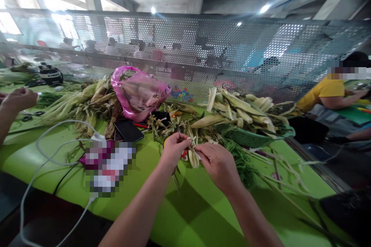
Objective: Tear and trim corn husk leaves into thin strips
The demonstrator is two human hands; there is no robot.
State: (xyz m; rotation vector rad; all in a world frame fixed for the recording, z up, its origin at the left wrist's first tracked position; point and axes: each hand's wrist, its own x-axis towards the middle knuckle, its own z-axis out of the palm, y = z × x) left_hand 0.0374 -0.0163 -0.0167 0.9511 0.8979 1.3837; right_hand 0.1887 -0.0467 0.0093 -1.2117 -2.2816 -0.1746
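Note:
Both of my hands meet over the front of the green table, pinching a pale folded strip of corn husk (pixel 193 159) between them. My left hand (pixel 175 148) is closed on its upper end, thumb and forefinger together. From the other side, the fingers of my right hand (pixel 218 162) are closed on the same husk. A small red bit shows beside the husk, too small to name. Just behind my hands lies a tangle of dried husk scraps. To the right, a green basket (pixel 261 138) is heaped with loose corn husks (pixel 240 110).
A pink plastic bag (pixel 139 92) stands behind a dark phone (pixel 129 130). White cables (pixel 43 150) loop over the green table (pixel 139 185) at left, near a blurred device. Dried husk bundles (pixel 98 104) lie farther back. Another person's hand (pixel 20 98) is at far left; a person in yellow (pixel 324 90) sits right.

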